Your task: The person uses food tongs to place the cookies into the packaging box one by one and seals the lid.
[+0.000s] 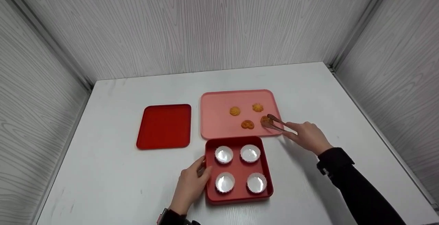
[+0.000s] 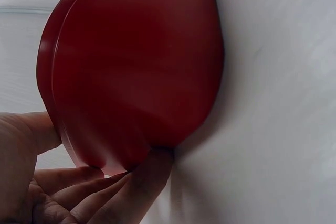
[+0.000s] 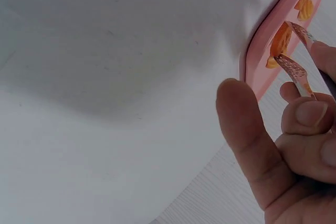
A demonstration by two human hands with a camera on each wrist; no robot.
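**Four cookies (image 1: 247, 124) on the pink tray (image 1: 216, 115), one between tong tips**

From the head view, your right hand (image 1: 308, 137) is clamped on the metal tongs (image 1: 275, 118), whose tips straddle the rounded cookie (image 1: 264, 119) at the tray's near right corner. Keep the tips level and squeeze lightly; it looks brittle. Your left hand (image 1: 191, 184) grips the left wall of the red box (image 1: 241, 173), which holds four white paper cups (image 1: 225, 182). A red tray (image 1: 164, 127) lies apart to the left. The white counter (image 1: 103, 184) carries faint scuffs, and grey wood-grain panels (image 1: 205, 26) enclose the back and both sides.

In the left wrist view, your thumb lies at the box's rim with fingers along its wall; hold it just firmly enough to stop sliding.

In the right wrist view, the tongs' perforated tips flank the cookie, though you can't tell how hard they press. One finger extends clear of the tongs; the counter beside it is softly shadowed.
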